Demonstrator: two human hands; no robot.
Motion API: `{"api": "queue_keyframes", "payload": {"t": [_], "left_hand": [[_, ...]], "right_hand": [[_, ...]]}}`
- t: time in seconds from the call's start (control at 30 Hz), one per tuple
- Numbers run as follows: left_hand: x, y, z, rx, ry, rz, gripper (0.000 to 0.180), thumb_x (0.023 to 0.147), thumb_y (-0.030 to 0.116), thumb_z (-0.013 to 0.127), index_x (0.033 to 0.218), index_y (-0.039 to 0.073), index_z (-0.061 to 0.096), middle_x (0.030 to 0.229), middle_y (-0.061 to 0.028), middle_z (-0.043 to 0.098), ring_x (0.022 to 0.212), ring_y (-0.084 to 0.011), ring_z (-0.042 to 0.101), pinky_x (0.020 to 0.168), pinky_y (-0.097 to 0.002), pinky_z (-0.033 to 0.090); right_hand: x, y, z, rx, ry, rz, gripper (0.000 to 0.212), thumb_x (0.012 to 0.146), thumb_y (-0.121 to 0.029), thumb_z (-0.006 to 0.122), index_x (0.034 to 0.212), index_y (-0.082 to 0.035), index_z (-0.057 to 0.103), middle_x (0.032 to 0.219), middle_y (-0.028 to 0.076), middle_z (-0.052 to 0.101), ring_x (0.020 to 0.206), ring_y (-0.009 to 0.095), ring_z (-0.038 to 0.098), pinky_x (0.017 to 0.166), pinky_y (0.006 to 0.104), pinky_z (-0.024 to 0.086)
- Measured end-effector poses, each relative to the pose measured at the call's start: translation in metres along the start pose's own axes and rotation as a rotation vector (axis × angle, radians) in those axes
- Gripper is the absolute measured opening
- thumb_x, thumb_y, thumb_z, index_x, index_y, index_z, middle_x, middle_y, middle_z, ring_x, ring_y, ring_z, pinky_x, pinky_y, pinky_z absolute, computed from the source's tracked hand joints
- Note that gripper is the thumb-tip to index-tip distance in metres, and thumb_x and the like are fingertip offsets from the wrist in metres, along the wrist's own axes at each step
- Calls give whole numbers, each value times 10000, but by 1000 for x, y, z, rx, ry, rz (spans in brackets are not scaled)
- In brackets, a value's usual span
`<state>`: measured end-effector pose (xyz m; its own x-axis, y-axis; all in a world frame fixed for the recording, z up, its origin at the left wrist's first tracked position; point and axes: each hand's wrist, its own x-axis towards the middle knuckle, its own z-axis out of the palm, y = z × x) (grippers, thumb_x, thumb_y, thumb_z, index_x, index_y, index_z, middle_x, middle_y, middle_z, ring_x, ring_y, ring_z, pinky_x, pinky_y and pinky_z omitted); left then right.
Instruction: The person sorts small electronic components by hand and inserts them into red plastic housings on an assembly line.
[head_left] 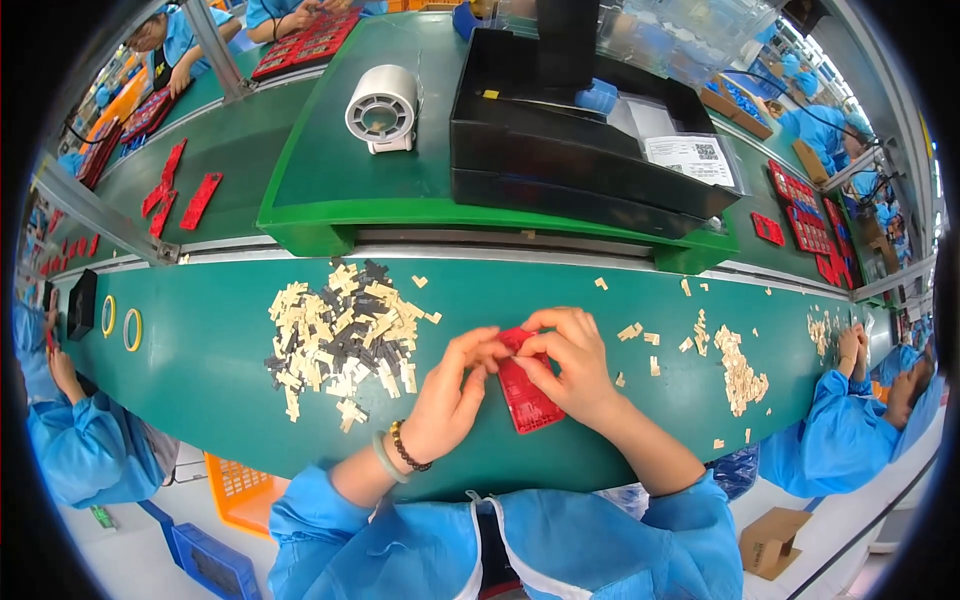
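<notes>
Both of my hands meet at the far end of a flat red plastic tray, a narrow panel with moulded recesses, tilted over the green bench. My right hand is closed on its upper end, thumb across the face and fingers curled at the far edge. At the same end, my left hand has its fingertips pinched together against the tray; anything between them is too small to make out. To the left lies a heap of small cream and black flat pieces. A smaller pile of cream pieces lies to the right.
Beyond the bench, a raised green shelf carries a white fan and a black bin. Yellow and white rings lie at left near a black box. Co-workers in blue sit at both sides. An orange crate stands below.
</notes>
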<state>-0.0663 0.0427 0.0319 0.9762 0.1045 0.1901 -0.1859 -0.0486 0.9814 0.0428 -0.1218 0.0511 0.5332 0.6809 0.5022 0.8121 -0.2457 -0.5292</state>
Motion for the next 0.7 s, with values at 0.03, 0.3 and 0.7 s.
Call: {"api": "queue_keyframes", "payload": {"t": [0.03,0.3,0.7], "left_hand": [[2,2,0,-2,3,-4,436,874,-96,453,1294,13,408,1101,-140,573,966,-238,572,880,-334,462],[-8,-19,23,1070,-164,344,411,771,196,689,1099,-28,583,1200,-203,506,1149,-360,485,984,-447,428],[-5,-25,26,1106,-177,361,361,785,204,652,1039,-44,585,1182,-214,505,1149,-360,470,992,-437,421]], "right_hand": [[0,3,1,-18,23,-23,172,738,-103,739,838,-75,603,1016,59,605,887,228,585,776,363,445],[5,46,13,708,-300,826,98,880,-84,645,841,-4,603,632,-5,574,517,39,499,439,188,368],[9,48,16,517,-352,799,86,856,-68,666,819,0,629,626,-4,591,506,30,492,426,195,356]]}}
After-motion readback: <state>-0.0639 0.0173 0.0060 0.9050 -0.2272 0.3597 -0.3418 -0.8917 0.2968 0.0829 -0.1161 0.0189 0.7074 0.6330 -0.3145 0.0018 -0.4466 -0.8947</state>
